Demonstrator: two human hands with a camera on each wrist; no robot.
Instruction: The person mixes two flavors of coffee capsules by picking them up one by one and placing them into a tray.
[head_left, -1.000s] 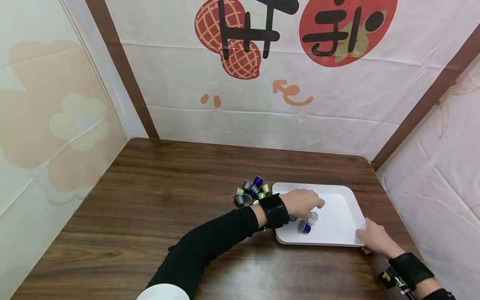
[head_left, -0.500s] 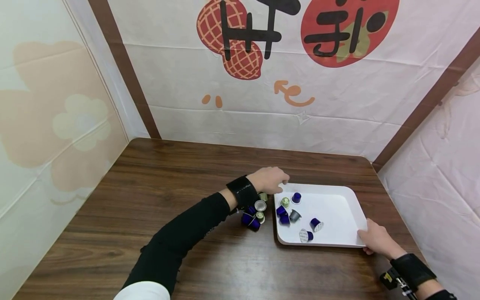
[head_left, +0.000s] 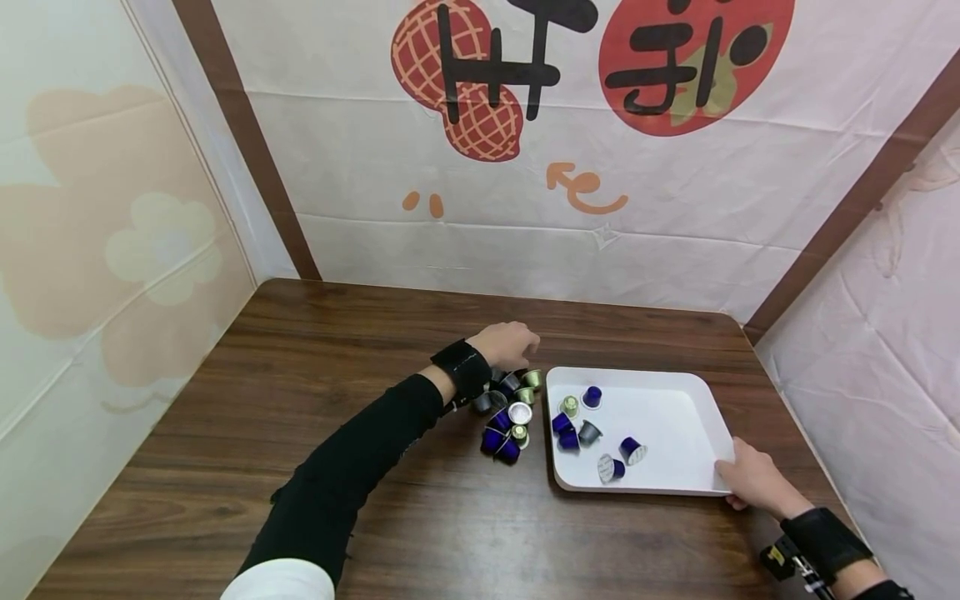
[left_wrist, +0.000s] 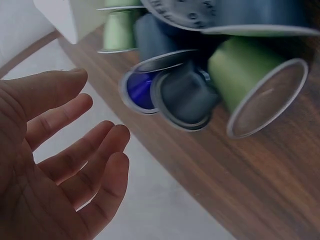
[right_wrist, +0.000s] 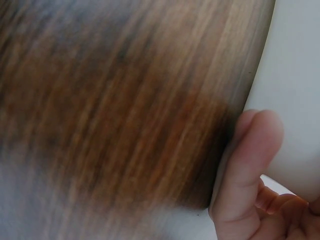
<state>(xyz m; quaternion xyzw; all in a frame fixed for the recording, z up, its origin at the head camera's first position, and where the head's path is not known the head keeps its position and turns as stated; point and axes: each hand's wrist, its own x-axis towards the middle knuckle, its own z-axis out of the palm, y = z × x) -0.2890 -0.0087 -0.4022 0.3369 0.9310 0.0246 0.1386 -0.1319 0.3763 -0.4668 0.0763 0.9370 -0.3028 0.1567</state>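
My left hand (head_left: 504, 344) is over the far side of a heap of coffee capsules. In the left wrist view its fingers (left_wrist: 82, 155) are spread and relaxed, with nothing between them. Beside them lie a dark grey capsule (left_wrist: 185, 97) and a green capsule (left_wrist: 255, 82). My right hand (head_left: 757, 479) grips the near right corner of a white tray (head_left: 682, 425), thumb over the rim, as the right wrist view also shows. On the tray's left half are several capsules, among them a grey capsule (head_left: 589, 432) and a green capsule (head_left: 569, 406).
The heap, just left of the tray, also holds a capsule with a silver lid (head_left: 520, 413) and several dark blue capsules (head_left: 492, 439). All stand on a brown wooden table (head_left: 337, 358). A printed cloth (head_left: 337, 183) hangs behind its far edge.
My left hand has moved left from above the tray to the heap. Two blue capsules near the tray's front have shifted slightly. The right hand keeps its hold on the tray corner.
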